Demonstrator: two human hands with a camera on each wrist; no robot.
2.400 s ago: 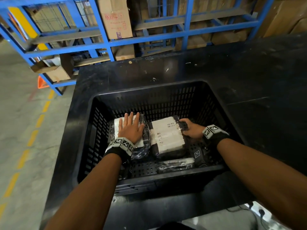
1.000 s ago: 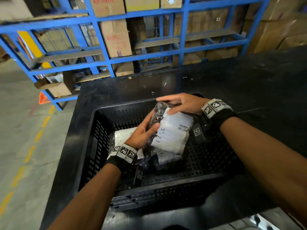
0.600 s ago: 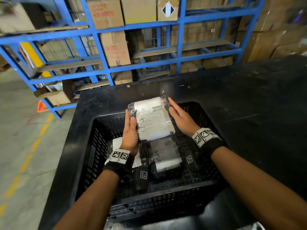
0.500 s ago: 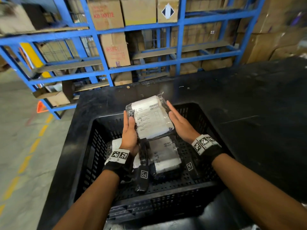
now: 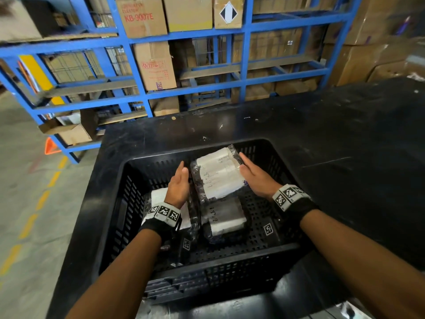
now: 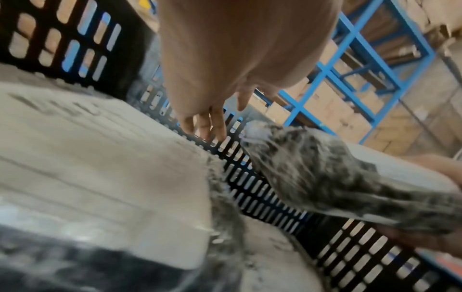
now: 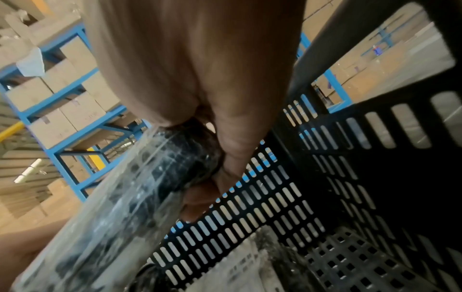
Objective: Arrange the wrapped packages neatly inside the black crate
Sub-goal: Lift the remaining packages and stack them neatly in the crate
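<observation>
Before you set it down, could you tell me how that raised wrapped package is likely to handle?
The wrapped package probably stays fairly stiff: it holds a flat slab shape in the right hand. Its glossy clear film looks slippery, so a one-sided hold may slide. Being flat, it should lie stable in the black crate, not roll.

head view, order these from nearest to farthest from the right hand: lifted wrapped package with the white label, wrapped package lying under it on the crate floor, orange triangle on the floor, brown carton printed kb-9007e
1. Lifted wrapped package with the white label: touching the right hand, on its left.
2. Wrapped package on the crate floor: below, nearer the person.
3. Brown carton printed KB-9007E: up on the blue rack.
4. Orange triangle: far left, on the floor.

The last two are too close to call.
</observation>
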